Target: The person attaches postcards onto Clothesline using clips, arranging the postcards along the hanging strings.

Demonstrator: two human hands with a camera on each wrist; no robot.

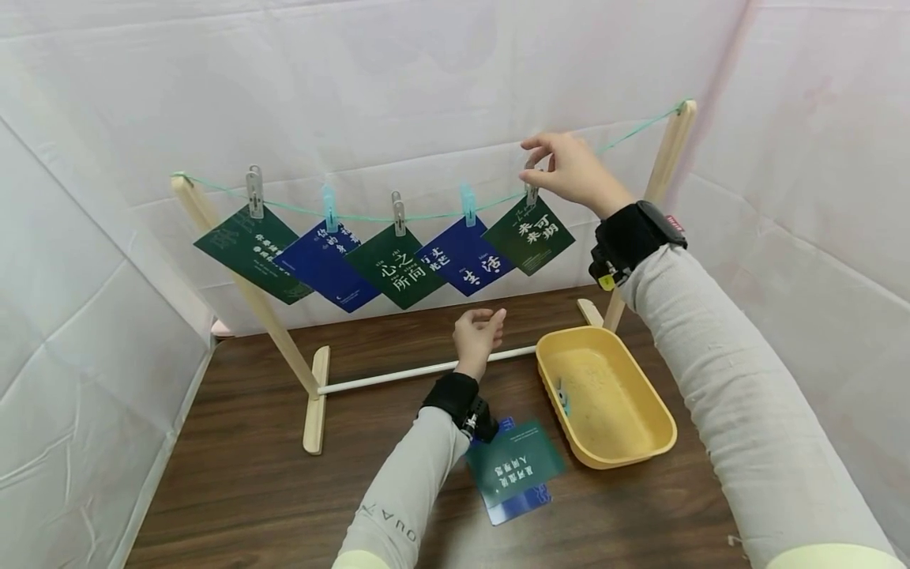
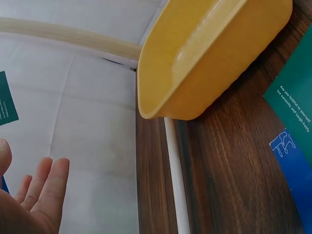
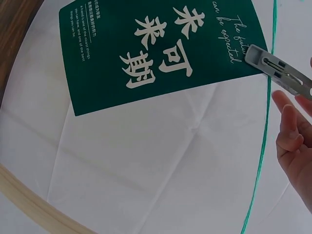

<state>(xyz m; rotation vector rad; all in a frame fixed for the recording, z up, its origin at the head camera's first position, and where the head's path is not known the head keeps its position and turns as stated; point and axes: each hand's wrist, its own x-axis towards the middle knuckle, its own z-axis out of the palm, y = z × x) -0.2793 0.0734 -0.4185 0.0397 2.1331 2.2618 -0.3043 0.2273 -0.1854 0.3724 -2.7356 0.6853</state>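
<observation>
My right hand is at the line's right part, thumb and fingers parted around the top of a grey clothespin. That clothespin clips a green card with white characters to the green string. Lower down, my left hand hovers with loosely bent fingers and nothing in it. In the left wrist view its fingers look extended. Left of the right hand, several green and blue cards hang in a row, among them a blue card under a light blue clothespin.
Wooden posts hold the string, joined low by a white rod. A yellow basin stands at the right, with a small clothespin inside. Near my left forearm, a green card lies over blue ones on the brown table.
</observation>
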